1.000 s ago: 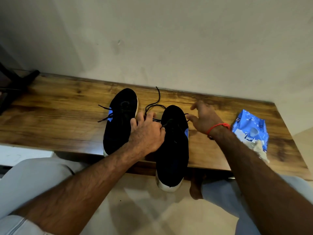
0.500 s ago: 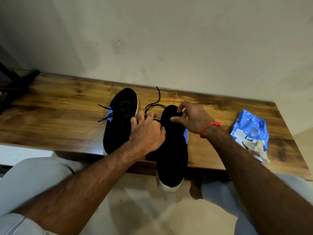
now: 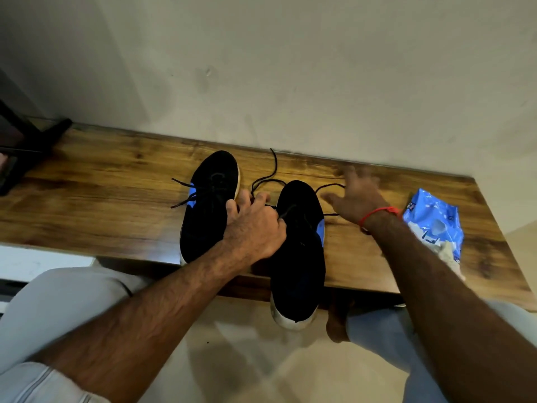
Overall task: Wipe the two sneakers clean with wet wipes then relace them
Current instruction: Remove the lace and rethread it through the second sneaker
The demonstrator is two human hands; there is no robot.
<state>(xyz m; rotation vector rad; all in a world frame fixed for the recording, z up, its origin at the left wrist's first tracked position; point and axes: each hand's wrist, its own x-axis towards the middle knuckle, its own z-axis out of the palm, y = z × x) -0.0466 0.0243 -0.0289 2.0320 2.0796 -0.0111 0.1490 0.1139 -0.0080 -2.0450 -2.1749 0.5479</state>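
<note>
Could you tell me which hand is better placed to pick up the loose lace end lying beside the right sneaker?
The right hand: it hovers open just above that lace, while the left hand holds laces between the sneakers.

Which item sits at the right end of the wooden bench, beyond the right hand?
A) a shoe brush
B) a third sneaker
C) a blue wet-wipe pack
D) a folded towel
C: the blue wet-wipe pack lies on the wooden bench just past the right hand, which hovers with its fingers spread beside the right sneaker.
</note>
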